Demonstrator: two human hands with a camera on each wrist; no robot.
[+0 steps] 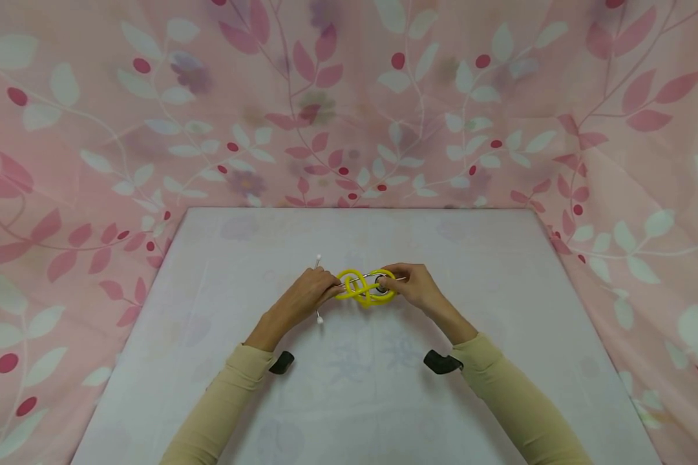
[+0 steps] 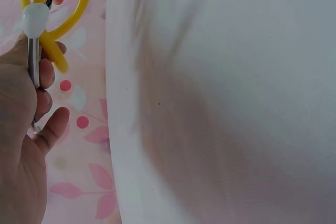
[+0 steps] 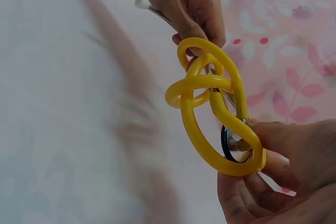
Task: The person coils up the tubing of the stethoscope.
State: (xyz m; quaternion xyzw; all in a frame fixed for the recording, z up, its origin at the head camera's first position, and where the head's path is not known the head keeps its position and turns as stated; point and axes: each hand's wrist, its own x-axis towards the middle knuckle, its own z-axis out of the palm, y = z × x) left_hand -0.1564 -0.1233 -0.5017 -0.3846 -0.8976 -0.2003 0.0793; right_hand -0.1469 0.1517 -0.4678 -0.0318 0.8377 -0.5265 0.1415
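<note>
A stethoscope with yellow tubing (image 1: 366,299) is held above the table between both hands. Its tube is looped over itself into a knotted bundle, seen closely as yellow loops (image 3: 192,129) in the right wrist view. My left hand (image 1: 311,290) grips the metal ear tubes at the left end; white ear tips (image 1: 320,320) stick out on either side of it. In the left wrist view one ear tip (image 2: 35,19) stands over the palm. My right hand (image 1: 417,284) pinches the right end of the bundle, by the chest piece (image 3: 239,142) with its dark rim.
A white cloth covers the table (image 1: 349,400). Pink leaf-patterned fabric (image 1: 349,97) hangs behind it and along both sides. Dark wrist mounts (image 1: 442,362) jut inward from both beige sleeves (image 1: 518,400).
</note>
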